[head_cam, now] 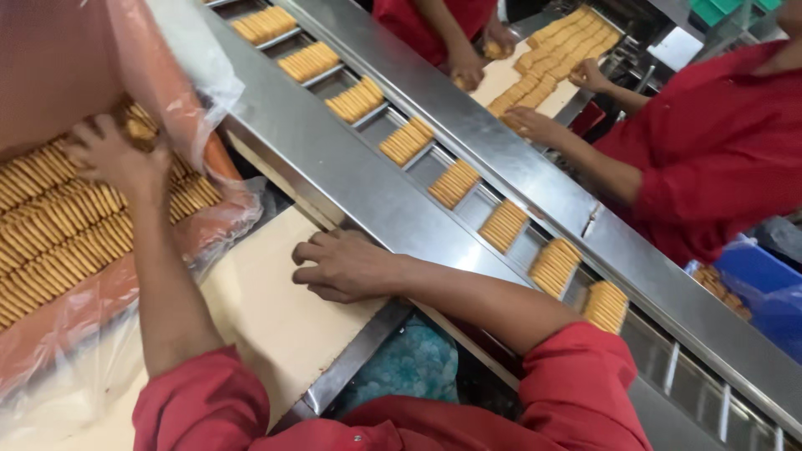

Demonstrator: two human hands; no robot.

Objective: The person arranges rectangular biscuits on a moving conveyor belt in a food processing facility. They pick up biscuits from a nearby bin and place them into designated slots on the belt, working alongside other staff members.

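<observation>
steel conveyor (pixel 351 167); left hand (pixel 113 154) seemingly grips boxed biscuits (pixel 58 225).

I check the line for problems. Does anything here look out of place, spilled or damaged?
Nothing stands out. The biscuit stacks sit one per slot on the steel conveyor, and rows lie orderly in the lined box under the left hand. The right hand rests on the cream surface.

Worn on the head, looking steeply down and close over both forearms. Steel conveyor (pixel 351 167) running from 11 o'clock to 5 o'clock; lined crate of biscuits (pixel 67 225) at 9 o'clock. Single view only.
</observation>
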